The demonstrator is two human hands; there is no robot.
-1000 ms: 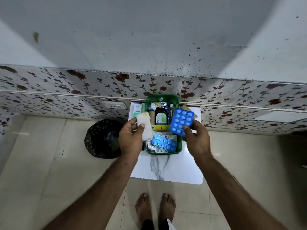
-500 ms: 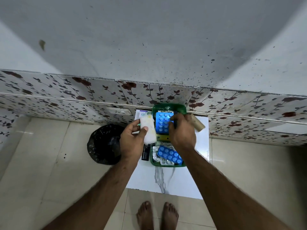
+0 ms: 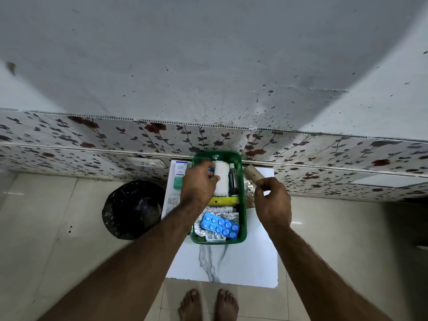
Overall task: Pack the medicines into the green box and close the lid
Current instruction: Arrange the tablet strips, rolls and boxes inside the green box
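Observation:
The green box [image 3: 243,205] stands open on a white marble-patterned board [image 3: 222,265]. My left hand [image 3: 199,184] grips a white roll [image 3: 221,179] over the box's far half, next to a dark bottle [image 3: 232,181]. A blue blister pack [image 3: 220,225] lies on foil strips in the near half, behind a yellow divider [image 3: 223,200]. My right hand [image 3: 273,202] hovers just right of the box, fingers curled, nothing visible in it. A brown cardboard tube [image 3: 252,174] and foil strips lie beside it.
A white and green medicine carton [image 3: 179,174] lies on the board left of the box. A black bin bag [image 3: 133,209] sits on the tiled floor at the left. A floral-panelled wall runs behind. My bare feet show at the bottom.
My right hand let go of the second blue blister pack in the box and drew back to the right. My left hand carried the white roll over the box's far half.

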